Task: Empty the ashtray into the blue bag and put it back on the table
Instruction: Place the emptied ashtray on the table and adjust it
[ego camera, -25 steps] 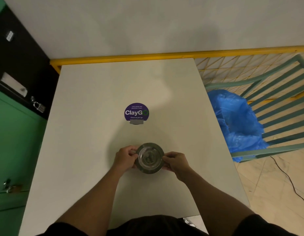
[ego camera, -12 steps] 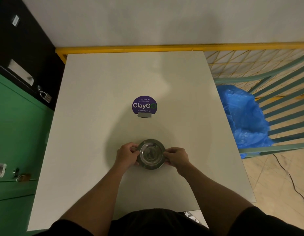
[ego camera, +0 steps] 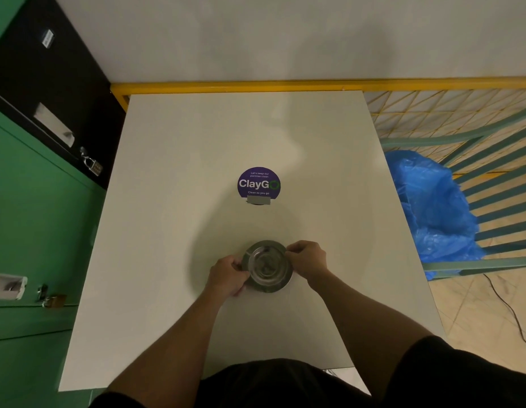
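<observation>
The ashtray [ego camera: 267, 265] looks like thin, stiff polished metal: probably light and a bit slick, best taken by its rim on opposite sides. It's round and shiny, sitting on the tabletop [ego camera: 173, 231] near its centre. The left hand [ego camera: 228, 275] pinches the rim at 9 o'clock, the right hand [ego camera: 307, 260] at 2. The blue bag [ego camera: 432, 207] hangs off at 3 o'clock.

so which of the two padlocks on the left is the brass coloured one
The lower padlock, hanging on the green cabinet near the bottom left. It looks brass or gold, while the upper padlock, by the black cabinet, is silver.
</observation>
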### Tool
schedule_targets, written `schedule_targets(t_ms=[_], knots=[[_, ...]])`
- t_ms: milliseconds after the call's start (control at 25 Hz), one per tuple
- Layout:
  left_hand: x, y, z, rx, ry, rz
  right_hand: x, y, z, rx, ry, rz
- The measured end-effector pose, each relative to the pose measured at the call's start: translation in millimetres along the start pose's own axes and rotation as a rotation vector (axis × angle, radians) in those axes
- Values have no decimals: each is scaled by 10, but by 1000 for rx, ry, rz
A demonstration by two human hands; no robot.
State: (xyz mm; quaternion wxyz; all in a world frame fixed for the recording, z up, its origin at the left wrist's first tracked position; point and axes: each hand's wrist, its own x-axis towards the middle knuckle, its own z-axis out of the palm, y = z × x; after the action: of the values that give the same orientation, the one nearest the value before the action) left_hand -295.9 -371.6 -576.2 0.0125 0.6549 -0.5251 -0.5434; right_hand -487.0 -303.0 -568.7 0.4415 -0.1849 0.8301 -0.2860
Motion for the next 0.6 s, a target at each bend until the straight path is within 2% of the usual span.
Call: schedule_targets(t_ms=[360,480,600], knots=[[-68,-36,-15,122,-51,-5,172,-273,86,-201,-12,-97],[-25,30,-75,138,-61,-18,168,-268,58,-171,-9,-79],[87,187,-157,152,22,56,72,-161,-40,-78,-5,-24]])
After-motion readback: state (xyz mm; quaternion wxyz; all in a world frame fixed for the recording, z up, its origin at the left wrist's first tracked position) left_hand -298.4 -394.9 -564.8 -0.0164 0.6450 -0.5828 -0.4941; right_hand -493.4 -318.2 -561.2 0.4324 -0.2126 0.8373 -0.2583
